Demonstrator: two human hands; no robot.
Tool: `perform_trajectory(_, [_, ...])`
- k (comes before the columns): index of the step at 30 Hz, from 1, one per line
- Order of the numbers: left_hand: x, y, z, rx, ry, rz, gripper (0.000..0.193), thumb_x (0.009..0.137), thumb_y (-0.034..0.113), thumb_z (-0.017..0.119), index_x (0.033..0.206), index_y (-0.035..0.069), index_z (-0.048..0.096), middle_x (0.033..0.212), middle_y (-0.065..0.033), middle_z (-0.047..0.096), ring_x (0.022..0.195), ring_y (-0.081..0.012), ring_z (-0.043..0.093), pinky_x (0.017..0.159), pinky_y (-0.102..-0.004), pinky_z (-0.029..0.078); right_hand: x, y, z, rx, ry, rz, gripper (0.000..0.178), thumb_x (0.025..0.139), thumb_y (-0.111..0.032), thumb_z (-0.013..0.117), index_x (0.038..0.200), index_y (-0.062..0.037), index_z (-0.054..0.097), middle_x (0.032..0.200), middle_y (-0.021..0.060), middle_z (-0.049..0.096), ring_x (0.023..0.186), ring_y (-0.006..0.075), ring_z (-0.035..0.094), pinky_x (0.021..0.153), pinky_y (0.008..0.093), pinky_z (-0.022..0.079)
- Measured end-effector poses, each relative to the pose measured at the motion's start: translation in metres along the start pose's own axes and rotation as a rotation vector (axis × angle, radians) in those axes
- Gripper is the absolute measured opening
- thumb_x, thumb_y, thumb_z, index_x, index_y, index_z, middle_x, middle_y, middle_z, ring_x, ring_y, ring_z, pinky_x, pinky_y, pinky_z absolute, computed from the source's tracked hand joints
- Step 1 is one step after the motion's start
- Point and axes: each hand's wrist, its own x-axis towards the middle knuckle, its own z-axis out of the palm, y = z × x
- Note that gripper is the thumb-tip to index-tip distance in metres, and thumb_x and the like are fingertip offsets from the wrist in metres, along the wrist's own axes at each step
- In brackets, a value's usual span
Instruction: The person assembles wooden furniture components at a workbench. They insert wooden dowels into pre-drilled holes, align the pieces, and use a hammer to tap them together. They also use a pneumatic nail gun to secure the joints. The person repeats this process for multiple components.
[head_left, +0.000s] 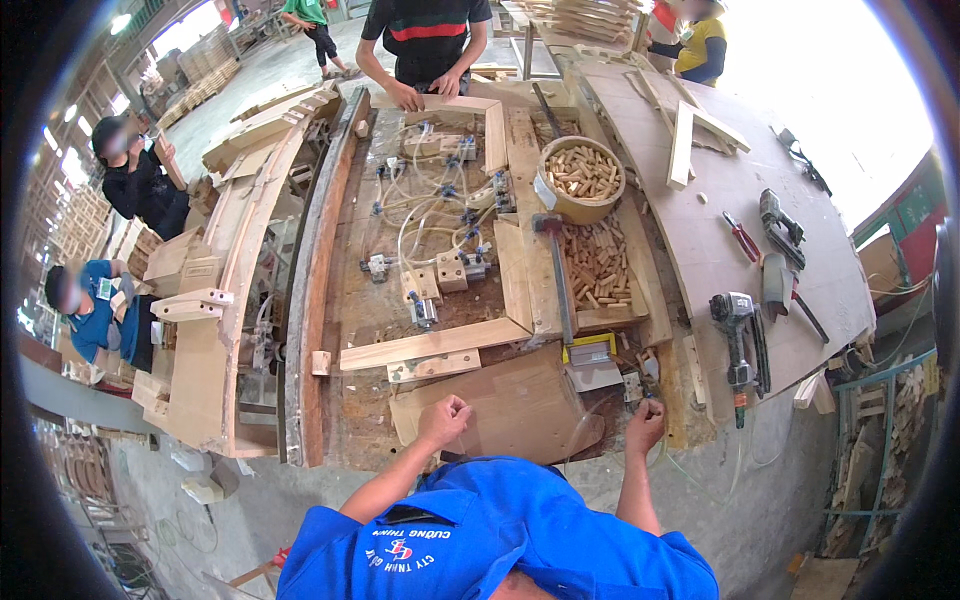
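Observation:
My left hand (445,421) is closed in a loose fist above a brown cardboard sheet (510,405) on the near side of the bench. Whether anything is inside it is hidden. At the bench's near right edge my right hand (645,427) is closed too, just below a small metal valve (632,388) with thin tubing; what its fingers hold, if anything, cannot be made out. Beyond my hands, light wooden frame pieces (435,345) lie around a jig of pneumatic cylinders (452,270) and clear hoses. A co-worker's hands (425,95) touch the frame's far end.
A round tub (590,205) of wooden dowels stands above a tray of loose dowels (600,270). A hammer (550,240) lies alongside. On the right table are a power drill (738,340), a nail gun (782,230) and pliers (741,238). A wooden rail (322,280) borders the left.

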Motion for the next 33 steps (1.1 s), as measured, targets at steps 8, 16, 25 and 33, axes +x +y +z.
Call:
perform_trajectory(8, [0.0,0.005,0.002,-0.057,-0.017,0.02,0.029,0.098,0.039,0.07,0.103,0.011,0.073,0.075,-0.0035,0.078,0.067,-0.0169,0.075,0.066,-0.0345,0.057,0.004,0.01,-0.001,0.036,0.073,-0.025,0.016,0.099,-0.016,0.073,0.103,-0.0017,0.067,0.092,0.012,0.072,0.083,0.0265,0.069,0.079,0.0408,0.054])
perform_trajectory(16, [0.002,0.007,0.002,-0.096,-0.027,-0.011,0.028,0.098,0.038,0.071,0.102,0.01,0.071,0.075,-0.0047,0.078,0.065,-0.0157,0.074,0.064,-0.032,0.056,0.003,0.002,0.0,0.03,0.088,-0.021,0.016,0.1,-0.016,0.072,0.103,-0.0012,0.068,0.091,0.0141,0.075,0.081,0.0288,0.071,0.077,0.0419,0.055])
perform_trajectory(25, [0.0,0.008,-0.001,-0.111,-0.03,-0.01,0.028,0.098,0.037,0.073,0.1,0.009,0.071,0.074,-0.0043,0.077,0.065,-0.0137,0.074,0.064,-0.0316,0.057,0.0,-0.005,-0.001,0.042,0.076,0.005,0.014,0.099,-0.015,0.072,0.103,-0.0014,0.069,0.091,0.0138,0.075,0.081,0.029,0.072,0.077,0.0419,0.056])
perform_trajectory(33, [0.0,0.008,-0.003,-0.104,-0.034,-0.024,0.029,0.098,0.038,0.072,0.101,0.009,0.071,0.074,-0.0043,0.078,0.065,-0.0149,0.074,0.065,-0.0322,0.057,-0.002,-0.01,-0.002,0.026,0.076,-0.02,0.013,0.099,-0.014,0.071,0.103,-0.0019,0.069,0.089,0.0138,0.075,0.082,0.0299,0.073,0.077,0.0434,0.056])
